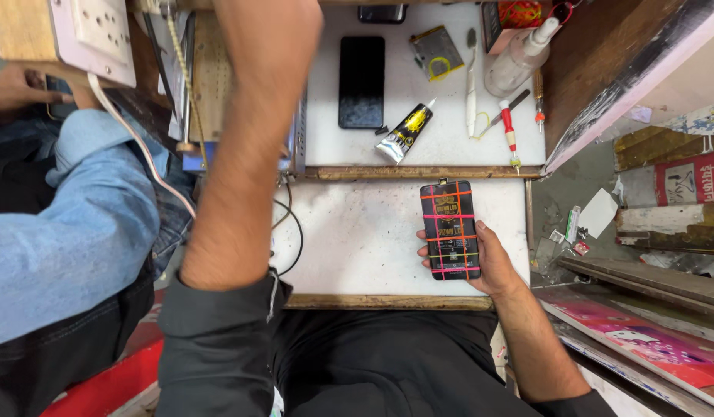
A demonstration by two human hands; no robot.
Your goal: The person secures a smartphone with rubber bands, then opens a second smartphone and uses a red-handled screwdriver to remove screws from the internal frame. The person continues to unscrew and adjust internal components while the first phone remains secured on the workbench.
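My right hand (484, 261) holds a black phone (450, 229) bound with orange and pink rubber bands, resting on the white worktop (349, 239). My left forearm (249, 147) reaches up and away past the top edge of the view, so that hand is hidden. On the upper white shelf (450, 139) lie a bare black phone (362, 81), a black and yellow glue tube (404, 133) and a red-handled screwdriver (509, 133).
A squeeze bottle (519, 58), a battery with a yellow band (436, 52) and white tweezers (471, 93) lie on the shelf. A wall socket board (94, 35) hangs at top left with a cable. Another person in a blue denim sleeve (71, 224) sits at my left.
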